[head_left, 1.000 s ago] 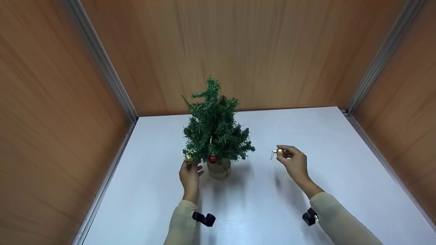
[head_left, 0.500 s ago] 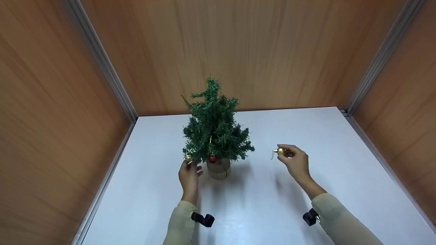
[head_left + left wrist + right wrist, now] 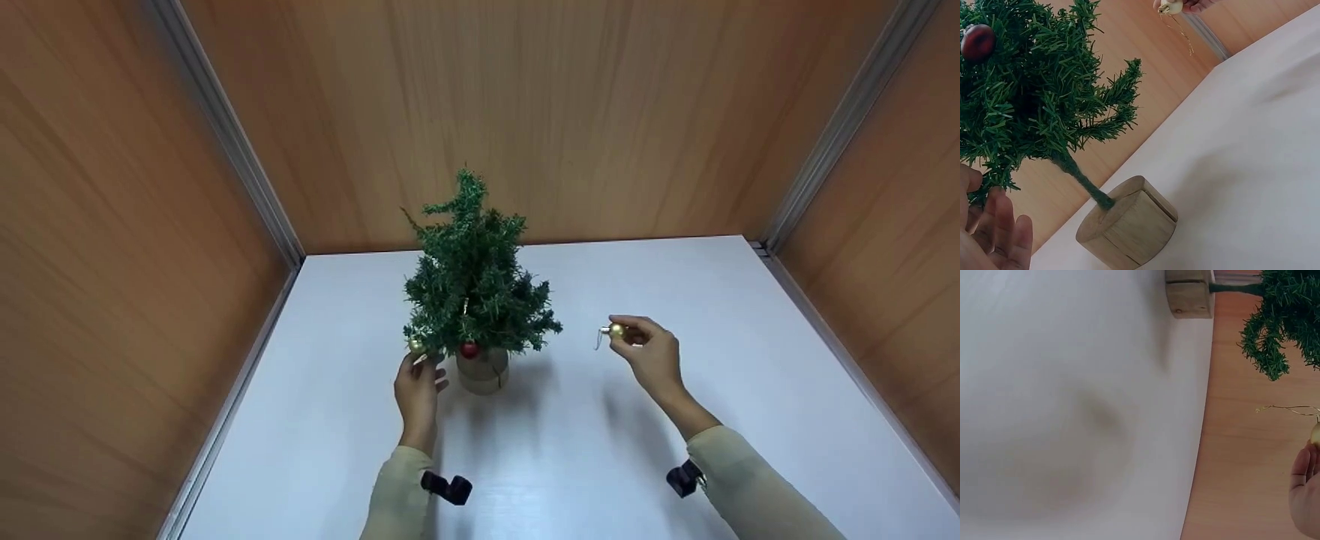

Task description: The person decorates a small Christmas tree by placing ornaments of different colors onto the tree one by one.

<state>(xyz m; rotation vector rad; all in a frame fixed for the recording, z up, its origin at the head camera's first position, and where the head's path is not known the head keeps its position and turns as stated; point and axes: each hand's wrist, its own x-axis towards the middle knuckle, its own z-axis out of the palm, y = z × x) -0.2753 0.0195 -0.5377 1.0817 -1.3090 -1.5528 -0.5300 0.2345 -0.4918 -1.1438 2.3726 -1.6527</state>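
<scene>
A small green artificial Christmas tree (image 3: 480, 277) stands upright on a round wooden base (image 3: 482, 373). At its lower left branches, my left hand (image 3: 416, 397) pinches a gold bauble (image 3: 415, 346); in the left wrist view that bauble is out of frame and the fingers (image 3: 1004, 225) curve loosely beside the branches. A red bauble (image 3: 469, 349) hangs low at the tree's front. Well to the right of the tree, my right hand (image 3: 655, 364) holds another gold bauble (image 3: 617, 330) between thumb and fingers, its thin gold hanging loop (image 3: 1289, 408) dangling free.
The white tabletop (image 3: 315, 420) carries the tree near its middle. Wood-grain panels (image 3: 600, 120) close off the back and both sides, with metal rails (image 3: 225, 127) at the corners. Black wrist cameras (image 3: 448, 487) sit on both sleeves.
Almost nothing differs. My right hand has shifted very slightly up with its gold bauble; the left hand stays at the lower left branches.
</scene>
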